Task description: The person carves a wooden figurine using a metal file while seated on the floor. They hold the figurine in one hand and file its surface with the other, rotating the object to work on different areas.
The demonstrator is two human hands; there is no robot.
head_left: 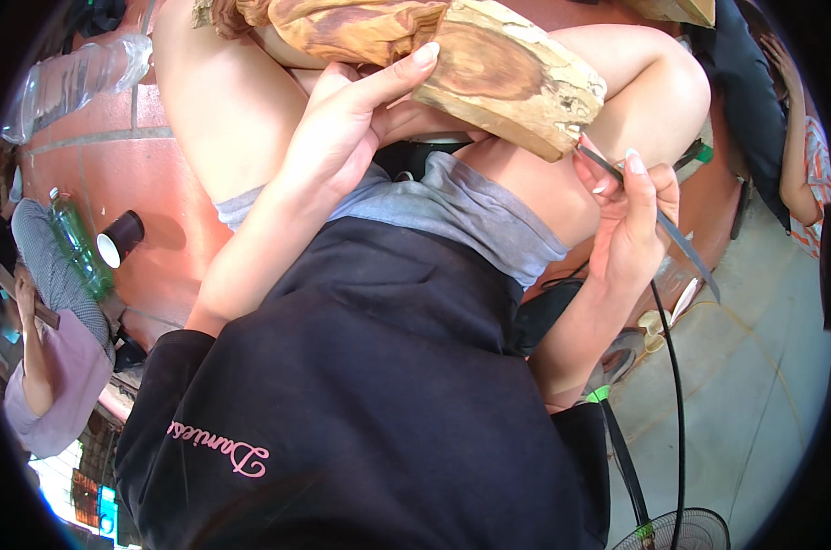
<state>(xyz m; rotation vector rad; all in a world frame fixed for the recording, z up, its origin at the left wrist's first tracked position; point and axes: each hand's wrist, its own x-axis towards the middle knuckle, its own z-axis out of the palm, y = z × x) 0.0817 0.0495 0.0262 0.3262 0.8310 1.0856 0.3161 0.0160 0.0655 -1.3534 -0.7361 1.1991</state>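
Observation:
A carved piece of wood (493, 78) lies across the top of the view above my bent legs, its left part worked into flowing folds. Its right end is a flat block face with a dark oval of grain and a rough, pale edge. My left hand (342, 124) is closed on the wood from below, thumb on top and fingers partly hidden underneath. In my right hand (631, 206) is a thin, flat metal tool (686, 247), pinched between thumb and fingers. The tool's upper end meets the block's lower right corner; whether it is a file or a chisel I cannot tell.
On the tiled floor at left are a clear plastic bottle (76, 82), a green bottle (78, 243) and a dark cup (120, 238). A fan (681, 532) stands lower right beside a hanging black cable (676, 385). Other people sit at both sides.

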